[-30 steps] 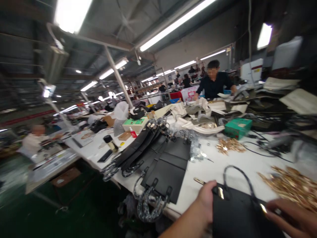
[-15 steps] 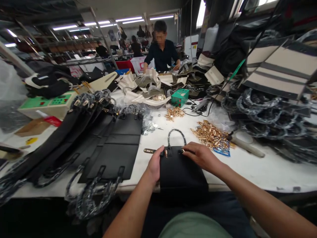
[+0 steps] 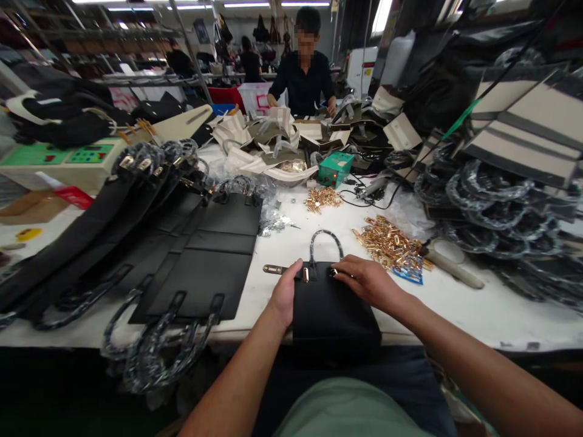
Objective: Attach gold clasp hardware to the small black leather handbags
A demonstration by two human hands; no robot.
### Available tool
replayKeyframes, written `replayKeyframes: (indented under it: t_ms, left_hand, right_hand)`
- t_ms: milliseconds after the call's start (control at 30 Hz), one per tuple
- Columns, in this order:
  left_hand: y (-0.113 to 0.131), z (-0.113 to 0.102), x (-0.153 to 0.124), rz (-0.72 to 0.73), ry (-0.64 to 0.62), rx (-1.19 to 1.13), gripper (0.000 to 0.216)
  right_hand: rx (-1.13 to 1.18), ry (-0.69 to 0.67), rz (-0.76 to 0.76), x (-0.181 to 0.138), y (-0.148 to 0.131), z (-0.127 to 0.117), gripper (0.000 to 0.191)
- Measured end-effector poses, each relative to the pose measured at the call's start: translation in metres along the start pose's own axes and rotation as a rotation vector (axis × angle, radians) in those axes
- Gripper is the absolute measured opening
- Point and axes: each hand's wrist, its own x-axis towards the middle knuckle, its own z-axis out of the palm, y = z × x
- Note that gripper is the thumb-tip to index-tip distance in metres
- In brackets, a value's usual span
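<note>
A small black handbag with a wrapped handle lies on the white table's near edge. My left hand grips its left upper corner, thumb by a gold fitting. My right hand rests curled on the bag's top right edge, fingertips at another gold fitting. A gold strap piece lies just left of the bag.
Stacked black bag panels with wrapped handles lie to the left. Heaps of gold hardware sit beyond my right hand, a green box farther back. Wrapped handles and striped bags pile up at right. A person in black works across the table.
The view swung from the hall down to the table in front of me. Both hands stayed on the black handbag; in the last half second almost nothing moved.
</note>
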Motion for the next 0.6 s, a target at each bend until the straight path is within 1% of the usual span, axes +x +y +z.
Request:
replayKeyframes:
  t_ms: [200,267,467,600]
  left_hand:
    - [0.0,0.004,-0.003,0.007,-0.005,-0.021,0.053]
    - [0.0,0.005,-0.004,-0.008,-0.001,-0.029,0.054]
    - [0.0,0.006,-0.002,0.002,0.038,-0.02,0.054]
    - [-0.001,0.006,-0.001,0.02,0.08,-0.015,0.052]
  right_hand:
    - [-0.194,-0.068,-0.044,0.005,-0.009,-0.001,0.027]
    - [-0.212,-0.086,-0.062,0.008,-0.008,-0.001,0.028]
    - [-0.059,-0.188,-0.153,0.017,0.008,-0.007,0.027]
    - [-0.008,-0.238,-0.172,0.024,0.009,-0.017,0.024]
